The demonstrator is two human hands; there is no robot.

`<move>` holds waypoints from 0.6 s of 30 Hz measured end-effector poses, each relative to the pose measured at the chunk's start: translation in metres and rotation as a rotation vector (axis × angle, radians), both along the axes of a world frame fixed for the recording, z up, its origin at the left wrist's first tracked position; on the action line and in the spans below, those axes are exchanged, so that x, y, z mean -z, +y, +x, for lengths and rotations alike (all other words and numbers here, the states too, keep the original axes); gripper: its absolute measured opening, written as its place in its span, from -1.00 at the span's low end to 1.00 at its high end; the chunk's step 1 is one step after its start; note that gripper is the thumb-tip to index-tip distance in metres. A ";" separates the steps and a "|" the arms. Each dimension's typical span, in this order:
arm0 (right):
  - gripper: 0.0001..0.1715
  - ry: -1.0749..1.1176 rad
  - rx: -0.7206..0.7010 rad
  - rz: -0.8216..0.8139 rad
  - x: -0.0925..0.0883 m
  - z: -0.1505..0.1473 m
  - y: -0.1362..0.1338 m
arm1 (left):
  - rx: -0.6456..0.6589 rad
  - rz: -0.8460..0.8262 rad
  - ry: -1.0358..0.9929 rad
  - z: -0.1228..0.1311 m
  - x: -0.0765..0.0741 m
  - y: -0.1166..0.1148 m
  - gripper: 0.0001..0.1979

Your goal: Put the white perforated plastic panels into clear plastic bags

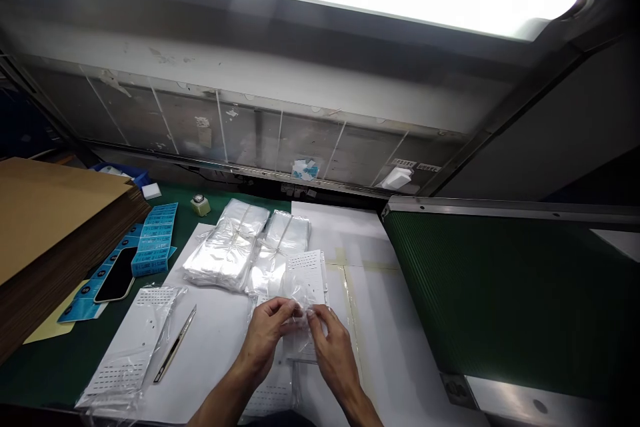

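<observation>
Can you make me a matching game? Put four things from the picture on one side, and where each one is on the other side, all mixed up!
Things:
1. black phone
2. craft knife
3. brown cardboard sheets
4. clear plastic bag

Places:
A. held between the left hand and the right hand
B. stacked at the far left
C. lying on blue printed cards
D. lying on a white sheet

Right pairs: 1-C, 2-D, 3-B, 4-A

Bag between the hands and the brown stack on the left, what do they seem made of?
The bag looks like thin clear plastic film, glossy, with shiny creases. The stack looks like matte brown cardboard, its edges showing many layers; corrugation unclear.
</observation>
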State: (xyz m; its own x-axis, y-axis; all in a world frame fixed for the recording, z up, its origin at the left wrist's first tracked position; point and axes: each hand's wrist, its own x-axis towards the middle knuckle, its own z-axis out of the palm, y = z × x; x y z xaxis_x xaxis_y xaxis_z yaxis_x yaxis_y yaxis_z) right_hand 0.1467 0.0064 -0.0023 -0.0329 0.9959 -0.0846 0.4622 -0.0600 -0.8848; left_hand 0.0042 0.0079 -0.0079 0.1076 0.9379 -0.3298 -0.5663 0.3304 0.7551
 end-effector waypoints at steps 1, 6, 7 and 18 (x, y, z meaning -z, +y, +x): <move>-0.67 -0.007 0.011 -0.008 0.002 0.004 0.000 | -0.027 -0.046 -0.083 -0.003 0.002 -0.001 -0.79; -0.61 -0.028 0.049 -0.076 0.005 0.024 0.004 | 0.037 -0.102 -0.379 -0.021 0.001 -0.004 -0.87; -0.60 -0.031 0.051 -0.089 0.003 0.027 0.005 | 0.080 -0.076 -0.313 -0.023 0.000 -0.004 -0.80; -0.50 0.321 0.309 -0.192 -0.051 0.086 0.002 | 0.117 0.045 0.566 -0.020 0.002 0.031 -0.60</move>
